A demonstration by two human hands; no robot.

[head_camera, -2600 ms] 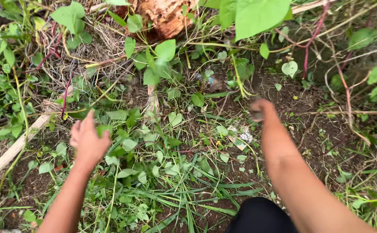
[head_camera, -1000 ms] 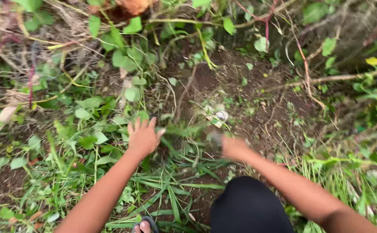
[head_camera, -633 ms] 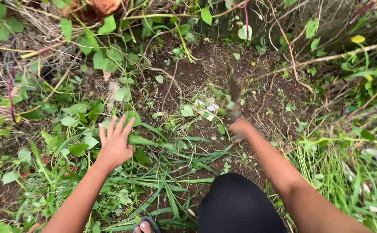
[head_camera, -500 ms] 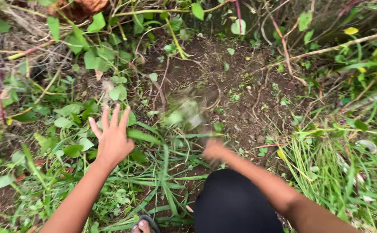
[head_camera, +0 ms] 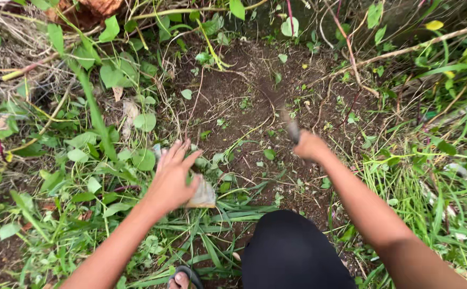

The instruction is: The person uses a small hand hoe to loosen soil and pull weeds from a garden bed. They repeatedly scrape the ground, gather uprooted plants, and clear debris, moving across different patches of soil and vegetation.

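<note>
My right hand [head_camera: 309, 146] is closed around the handle of a dark-bladed cutting tool [head_camera: 281, 112], blurred by motion, its blade reaching up and left over a patch of bare soil [head_camera: 244, 91]. My left hand [head_camera: 172, 176] hovers with fingers spread over low leafy weeds [head_camera: 110, 155] and a pale dry leaf or scrap [head_camera: 204, 195] lying on the ground beside it. Cut grass blades [head_camera: 228, 214] lie between the two hands.
My knee in dark cloth [head_camera: 292, 254] and a sandalled toe [head_camera: 182, 278] are at the bottom. Tall grass [head_camera: 431, 182] stands on the right, dry stalks and vines [head_camera: 25, 69] on the left, and a brown stump [head_camera: 92, 8] at the top.
My right hand has swung the tool from low near my knee up and to the right over the soil. My left hand stayed spread over the weeds.
</note>
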